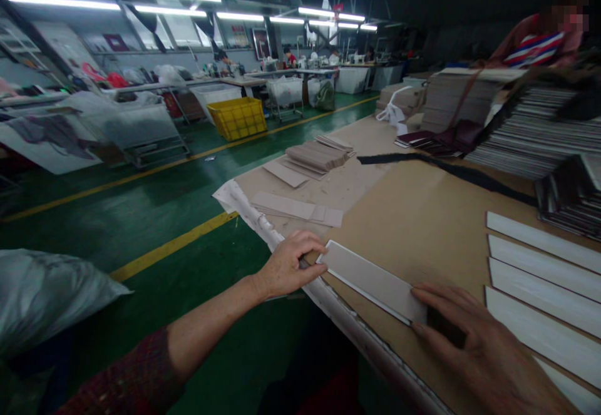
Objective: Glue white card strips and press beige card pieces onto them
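A grey cardboard strip with a thin white border lies along the table's near edge, its long side slanting down to the right. At its left end, my left hand has thumb and fingers closed on the corners. My right hand grips the opposite end between thumb and fingers, covering part of it. Right of that hand, several white strips with dark edges lie in a row. Beyond my left hand are some loose grey card strips.
A stack of grey cards rests farther along the table. A black strap crosses the surface toward tall board stacks. A person is behind them. A yellow crate stands on the green floor.
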